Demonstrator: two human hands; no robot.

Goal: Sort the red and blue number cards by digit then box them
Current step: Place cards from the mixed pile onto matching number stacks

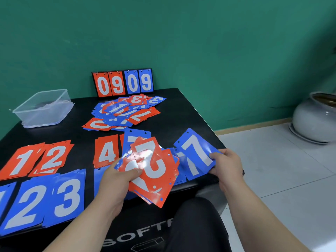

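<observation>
At the lower left of the frame lie sorted blue piles [67, 197] showing 2 and 3. In the lower centre the left hand [118, 177] curls round a fanned stack of cards [151, 166], thumb on top, a red 2 uppermost. Right of it, the right hand [227, 164] pinches a blue 7 card [196, 151] by its corner above the black table [72, 128]. Behind, at left, red piles [52, 159] show 1, 2 and 4. Farther back at centre sits an unsorted heap [125, 111]. The clear plastic box [60, 113] stands at the upper left, and the scoreboard [123, 82] beyond reads 0909.

Bare table [76, 128]: strip between clear box [43, 108] and loose card heap [125, 111]; far right corner. Obstructions: scoreboard stand [122, 82] at back edge, sorted rows [52, 160] near left.
</observation>
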